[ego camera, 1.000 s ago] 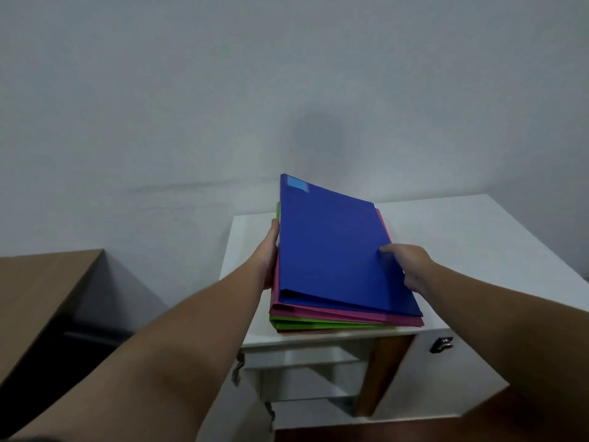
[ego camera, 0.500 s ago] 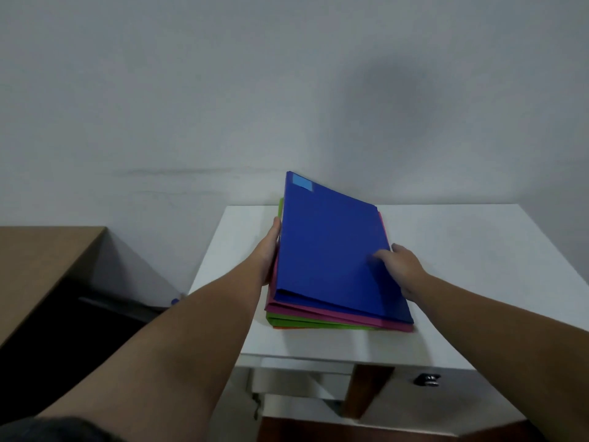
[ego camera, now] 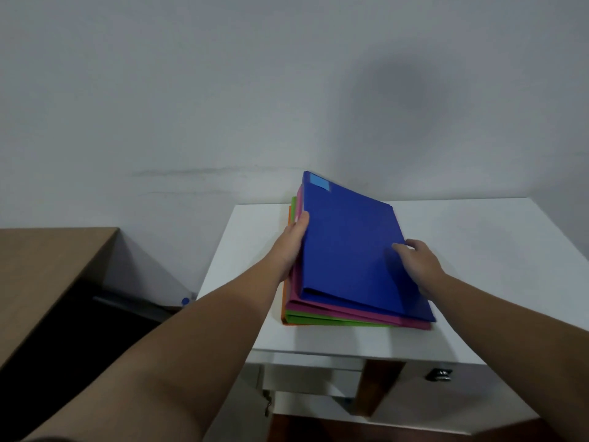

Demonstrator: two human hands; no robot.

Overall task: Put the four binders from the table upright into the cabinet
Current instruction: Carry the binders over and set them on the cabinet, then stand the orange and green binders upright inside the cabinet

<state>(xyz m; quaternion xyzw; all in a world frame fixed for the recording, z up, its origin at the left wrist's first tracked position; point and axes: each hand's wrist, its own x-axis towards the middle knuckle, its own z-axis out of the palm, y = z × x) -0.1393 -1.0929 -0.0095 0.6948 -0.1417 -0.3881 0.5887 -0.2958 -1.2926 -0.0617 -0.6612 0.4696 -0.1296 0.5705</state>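
Note:
Four binders lie stacked on the white table (ego camera: 478, 266): a blue binder (ego camera: 350, 250) on top, then a pink binder (ego camera: 350, 312), a green binder (ego camera: 318, 321) and an orange binder (ego camera: 283, 301) at the bottom. The blue binder is tilted, with its left edge raised off the pink one. My left hand (ego camera: 293, 247) grips that left edge, thumb on the cover. My right hand (ego camera: 417, 263) holds the right edge, its fingers spread over the cover.
A brown wooden top (ego camera: 47, 266) stands to the left with a dark space (ego camera: 79, 330) under it. A gap separates it from the table. A small metal lock (ego camera: 439, 374) sits on the table's front, below its edge. A grey wall rises behind.
My view has swung left and pulled back a little. Both hands stay on the blue binder. The orange binder's left edge now shows under the stack.

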